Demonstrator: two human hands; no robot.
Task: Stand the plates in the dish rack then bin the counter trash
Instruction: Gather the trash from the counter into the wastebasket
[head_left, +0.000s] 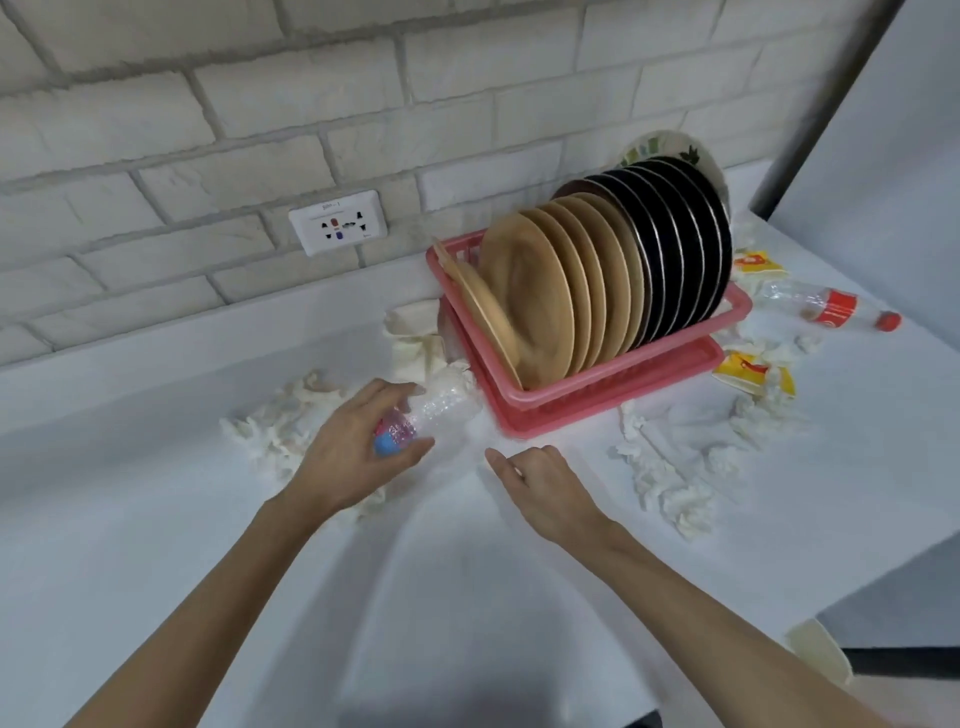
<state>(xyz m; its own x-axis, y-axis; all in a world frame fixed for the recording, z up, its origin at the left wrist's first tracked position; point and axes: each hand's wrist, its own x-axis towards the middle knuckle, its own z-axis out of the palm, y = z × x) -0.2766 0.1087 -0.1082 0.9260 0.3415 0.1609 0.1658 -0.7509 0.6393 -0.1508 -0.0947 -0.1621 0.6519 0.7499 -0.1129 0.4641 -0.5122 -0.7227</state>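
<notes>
Counter: white worktop (156, 519) fills the lower frame as I look down; pale brick wall (208, 104) runs across the top, with a white wall socket (338, 222) at upper centre-left.
Rack: pink plastic dish rack (613, 384) sits right of centre, on a matching pink drip tray.
Plates, front: tan wooden round plates (530, 306) stand on edge in the rack's near end; the foremost one leans well over toward the left rim.
Plates, back: black round plates with pale rims (691, 249) stand upright behind the tan ones, packed close.
Plate, rear: white plate with a green leaf pattern (675, 148) shows behind the black row; I cannot tell whether it sits in the rack.
Left hand: my left hand (353, 452) is closed around a crumpled clear plastic bottle with a blue cap (426, 415), at centre frame, just left of the rack's near corner.
Right hand: my right hand (540, 483) hangs loosely curled over the counter, gripping nothing, just beside the bottle.
Trash, left: crumpled white tissue (280, 421) lies beyond the left hand.
Trash, right: more crumpled white paper (675, 493) lies right of centre; yellow and red sachets (753, 371) and a clear bottle with a red label and red cap (826, 306) lie at the right edge, beside the rack.
</notes>
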